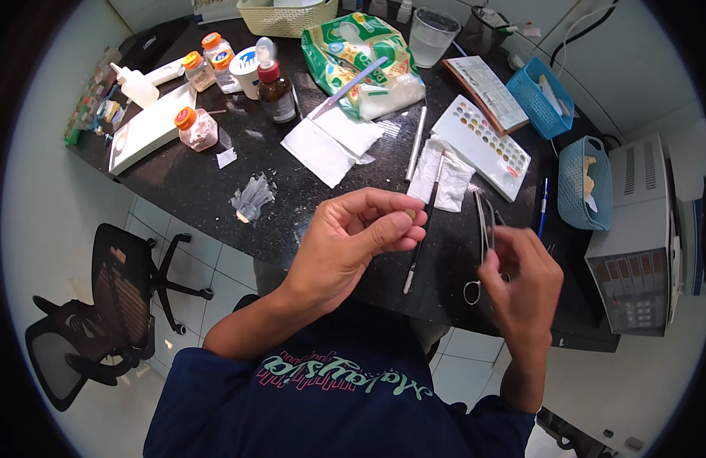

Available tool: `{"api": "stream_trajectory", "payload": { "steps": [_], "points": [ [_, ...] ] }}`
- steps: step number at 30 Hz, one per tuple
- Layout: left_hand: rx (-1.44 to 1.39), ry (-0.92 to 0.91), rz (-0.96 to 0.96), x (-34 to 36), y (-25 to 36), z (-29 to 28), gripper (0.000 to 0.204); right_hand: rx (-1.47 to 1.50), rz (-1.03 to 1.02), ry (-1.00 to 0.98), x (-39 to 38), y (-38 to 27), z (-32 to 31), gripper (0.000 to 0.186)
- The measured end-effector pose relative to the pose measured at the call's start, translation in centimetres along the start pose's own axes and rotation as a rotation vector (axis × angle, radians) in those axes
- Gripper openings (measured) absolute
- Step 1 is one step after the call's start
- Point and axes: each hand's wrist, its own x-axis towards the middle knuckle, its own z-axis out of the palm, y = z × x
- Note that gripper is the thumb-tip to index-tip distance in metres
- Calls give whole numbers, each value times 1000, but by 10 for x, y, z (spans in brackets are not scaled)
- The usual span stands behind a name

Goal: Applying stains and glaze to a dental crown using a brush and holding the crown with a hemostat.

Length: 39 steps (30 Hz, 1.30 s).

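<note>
My left hand [341, 240] is raised over the front of the black counter, thumb and fingertips pinched on a tiny yellowish-brown piece [410, 215]. Over to the right, my right hand [521, 278] has its fingers curled and is slightly blurred. Between its thumb and index finger runs a slim, curved metal tool [491, 221], possibly tweezers. Just beside and partly behind that hand lies a ring-handled metal instrument [471, 293], like a clamp or scissors. A thin dark-handled brush [418, 263] rests between both hands, its upper end on a crumpled white tissue [448, 183].
Behind stand a palette [486, 145] with coloured wells, a glass of liquid [433, 38], a green plastic pack [353, 38], a dropper bottle [277, 95] and orange-capped jars [196, 128]. Blue baskets [586, 183] and a grey machine [631, 237] stand right. An office chair [120, 298] is left.
</note>
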Motion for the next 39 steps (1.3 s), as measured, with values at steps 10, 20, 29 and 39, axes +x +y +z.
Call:
{"api": "stream_trajectory", "payload": {
  "steps": [10, 20, 29, 39],
  "points": [
    [-153, -102, -42, -4, 6, -8, 21, 409, -189, -968, -68, -14, 15, 25],
    [38, -130, 157, -6, 1, -10, 19, 661, -171, -1324, -73, 24, -6, 60],
    [186, -129, 310, -12, -2, -3, 19, 741, 88, -476, -60, 3, -18, 61],
    [299, -122, 307, -13, -2, 6, 20, 610, -83, -329, -41, -14, -10, 64]
  ]
}}
